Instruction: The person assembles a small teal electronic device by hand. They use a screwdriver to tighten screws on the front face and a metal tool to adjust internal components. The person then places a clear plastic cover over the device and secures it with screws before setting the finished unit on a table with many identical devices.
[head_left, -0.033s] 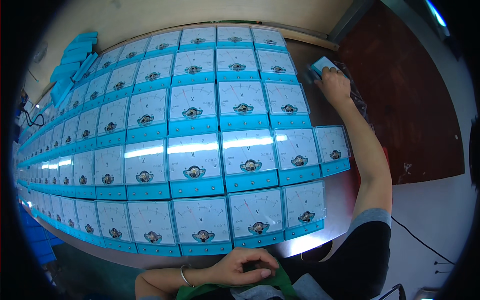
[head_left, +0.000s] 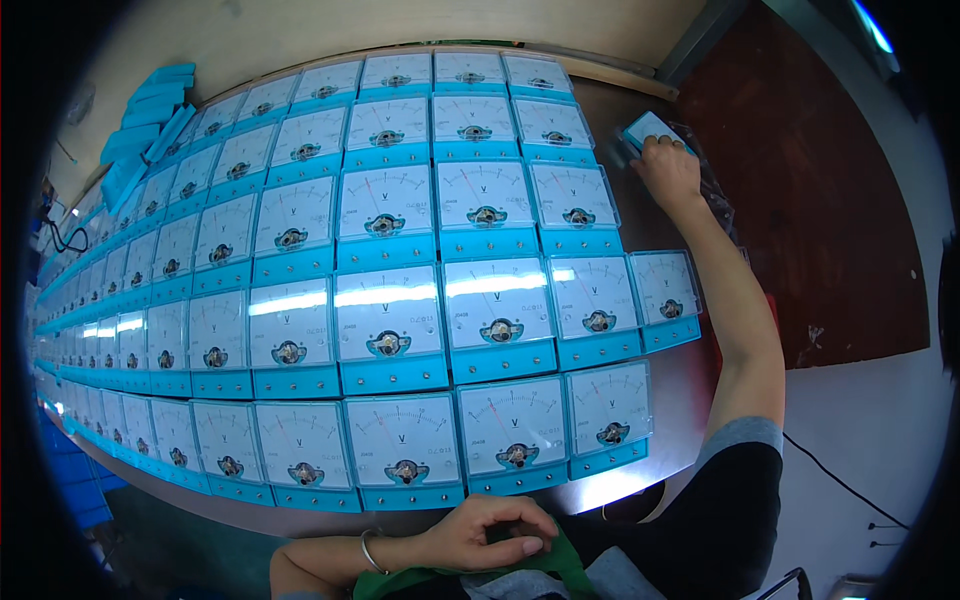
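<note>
At the far right of the table my right hand [head_left: 670, 172] grips a voltmeter [head_left: 648, 128] with a white face and blue casing. Its fingers bend over the near part of the meter and hide much of it. My left hand [head_left: 490, 532] rests in my lap at the table's front edge, over green cloth. Its fingers are loosely curled with the thumb apart, and nothing shows in them. Between the hands lie long rows of similar voltmeters [head_left: 500, 290], face up, with clear covers, blue bases and small terminals. One voltmeter [head_left: 665, 290] juts out at a row's right end.
Blue pieces [head_left: 150, 115] are piled on the meters at the far left. A brown board [head_left: 800, 200] stands beyond my right arm. Clear plastic [head_left: 712, 185] lies beside my right wrist. A pale wall [head_left: 400, 25] borders the far side. A black cable [head_left: 845, 480] runs at the lower right.
</note>
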